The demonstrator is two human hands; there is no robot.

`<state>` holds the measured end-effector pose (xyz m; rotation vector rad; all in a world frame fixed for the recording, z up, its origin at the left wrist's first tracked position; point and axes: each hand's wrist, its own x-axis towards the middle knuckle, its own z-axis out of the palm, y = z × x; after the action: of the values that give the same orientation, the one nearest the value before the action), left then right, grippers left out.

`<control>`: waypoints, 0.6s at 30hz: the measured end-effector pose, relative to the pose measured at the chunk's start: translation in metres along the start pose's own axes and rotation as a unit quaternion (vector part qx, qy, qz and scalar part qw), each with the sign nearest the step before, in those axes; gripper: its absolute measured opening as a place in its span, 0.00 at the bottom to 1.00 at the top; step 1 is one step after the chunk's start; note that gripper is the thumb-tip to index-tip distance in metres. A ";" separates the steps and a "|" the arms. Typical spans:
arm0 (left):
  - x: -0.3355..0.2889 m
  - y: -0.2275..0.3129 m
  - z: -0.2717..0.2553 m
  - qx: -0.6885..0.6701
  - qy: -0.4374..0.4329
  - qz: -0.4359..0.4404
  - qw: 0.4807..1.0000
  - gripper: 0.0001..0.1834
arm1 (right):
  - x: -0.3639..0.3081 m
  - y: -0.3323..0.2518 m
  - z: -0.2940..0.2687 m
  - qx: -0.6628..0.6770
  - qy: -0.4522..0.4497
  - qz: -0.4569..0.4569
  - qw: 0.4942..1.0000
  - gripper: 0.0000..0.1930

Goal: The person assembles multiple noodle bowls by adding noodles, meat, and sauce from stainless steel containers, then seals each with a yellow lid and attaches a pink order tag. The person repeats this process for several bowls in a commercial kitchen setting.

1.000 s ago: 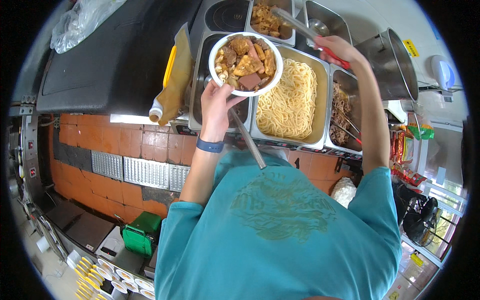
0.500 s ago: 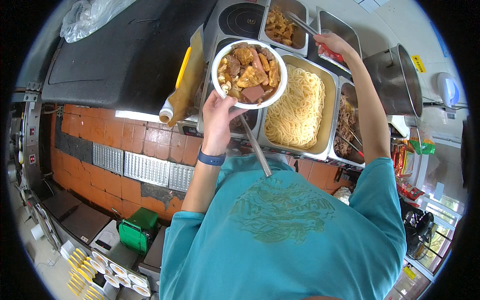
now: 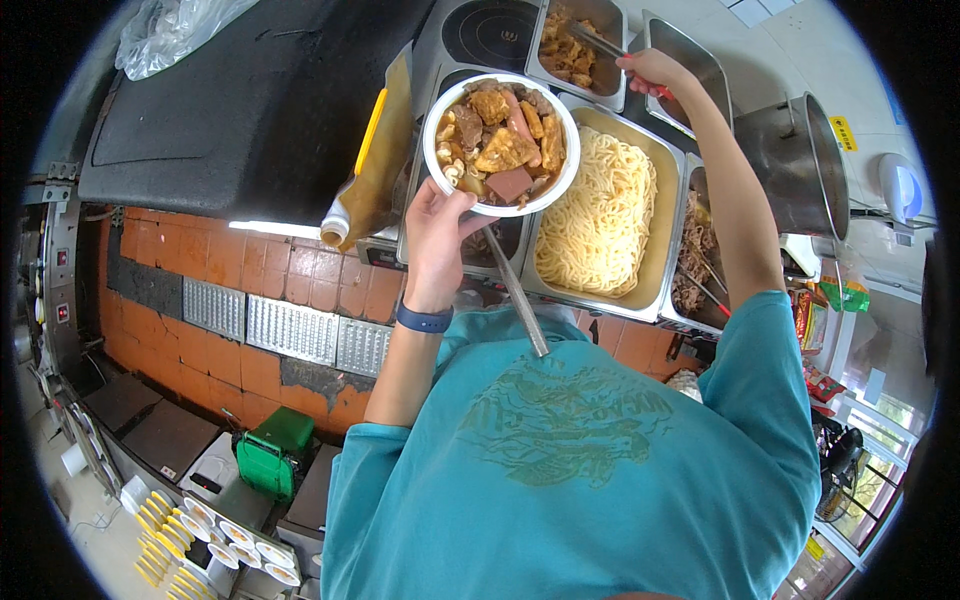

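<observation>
My left hand (image 3: 438, 235) grips the near edge of a white bowl (image 3: 572, 165). The bowl is filled with brown meat chunks, fried pieces, a pink sausage slice and a dark reddish block in broth. In my right hand (image 3: 655, 72) are metal tongs (image 3: 600, 42) with red grips. Their tips reach into a steel pan (image 3: 617, 85) of brown cooked pieces (image 3: 568, 55) at the back. Under the bowl sits another pan, mostly hidden, with a long metal handle (image 3: 520, 300) sticking out toward me. Noodles (image 3: 600, 215) fill the large pan to its right.
Right of the noodles, a pan of shredded meat (image 3: 692, 260) holds a red-handled utensil. An unfilled-looking steel pan (image 3: 700, 60) and a tall pot (image 3: 790, 165) stand behind my right forearm. A yellow-edged brown sheet (image 3: 370, 150) hangs left of the bowl, beside a black counter (image 3: 240, 110).
My right hand has shifted slightly left, and the tongs reach deeper into the pan of brown pieces. The bowl stays almost in place in my left hand.
</observation>
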<state>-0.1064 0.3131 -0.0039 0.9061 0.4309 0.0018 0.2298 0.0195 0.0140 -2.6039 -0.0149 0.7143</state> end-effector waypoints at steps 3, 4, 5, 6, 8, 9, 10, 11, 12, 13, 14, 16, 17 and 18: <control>-0.001 -0.001 0.000 -0.005 0.003 0.001 1.000 0.14 | 0.006 0.002 -0.005 0.037 -0.031 0.027 0.998 0.19; -0.001 -0.001 0.000 -0.010 0.006 0.002 1.000 0.12 | 0.007 0.002 -0.005 0.047 -0.046 0.033 0.997 0.18; -0.002 -0.002 0.001 -0.015 0.003 0.007 1.000 0.11 | 0.008 0.002 -0.005 0.040 -0.043 0.028 0.998 0.18; -0.002 -0.002 0.001 -0.009 0.006 0.002 1.000 0.12 | 0.009 0.001 -0.004 0.035 -0.047 0.024 0.998 0.19; -0.001 -0.002 0.000 0.002 0.003 0.001 1.000 0.15 | 0.008 -0.002 -0.002 0.016 -0.047 0.016 0.999 0.19; -0.001 -0.002 0.000 0.002 0.003 0.002 1.000 0.14 | 0.008 -0.004 0.000 0.001 -0.042 0.014 0.999 0.19; -0.001 -0.003 0.000 0.002 0.002 0.003 1.000 0.14 | 0.007 -0.006 0.001 -0.019 -0.025 0.019 0.999 0.19; 0.000 -0.003 0.000 0.004 0.004 -0.001 1.000 0.14 | 0.006 -0.007 0.002 -0.021 -0.034 0.010 0.999 0.19; 0.000 -0.003 0.000 0.000 0.000 0.005 1.000 0.14 | 0.005 -0.009 0.002 -0.028 -0.031 0.010 0.999 0.19; 0.000 -0.004 0.000 -0.002 -0.001 0.006 1.000 0.14 | 0.005 -0.009 0.002 -0.041 -0.031 0.019 0.999 0.19; 0.000 -0.004 0.000 -0.003 -0.001 0.006 1.000 0.14 | 0.006 -0.009 0.002 -0.051 -0.036 0.012 0.998 0.19; 0.000 -0.004 0.000 -0.006 -0.002 0.005 1.000 0.14 | 0.013 -0.008 0.001 -0.072 -0.057 0.002 0.996 0.18; 0.000 -0.004 0.000 -0.008 -0.008 0.008 1.000 0.14 | 0.017 -0.006 0.002 -0.097 -0.043 0.019 0.994 0.18; 0.000 -0.004 0.000 -0.004 -0.001 0.002 1.000 0.14 | 0.023 -0.004 0.002 -0.114 -0.036 0.020 0.993 0.18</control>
<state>-0.1069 0.3111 -0.0069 0.8999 0.4267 0.0056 0.2491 0.0269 0.0034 -2.8002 -0.0712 0.8652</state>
